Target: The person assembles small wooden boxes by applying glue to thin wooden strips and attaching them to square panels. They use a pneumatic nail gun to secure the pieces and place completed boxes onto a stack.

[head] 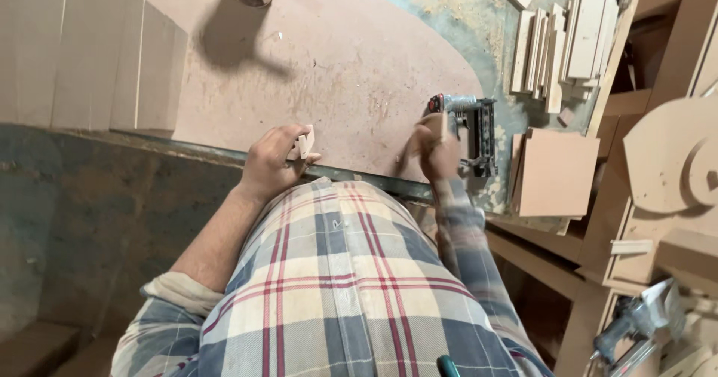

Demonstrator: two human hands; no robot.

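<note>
1. The shirt (336,287) is plaid: cream and slate-blue squares crossed by thin red lines.
2. The large rounded board (329,63) on the desk is a dull pinkish brown, flecked with pale dust.
3. The small piece (304,143) in the left hand (271,164) is off-white.
4. The nail gun (473,132) by the right hand (437,149) is dark grey-black with a red spot at its back end.
5. The bare desk (464,18) shows faded blue-green under yellowish sawdust.
6. The stacked strips (561,44) are pale cream; the square panel (557,171) is pinkish tan.
</note>
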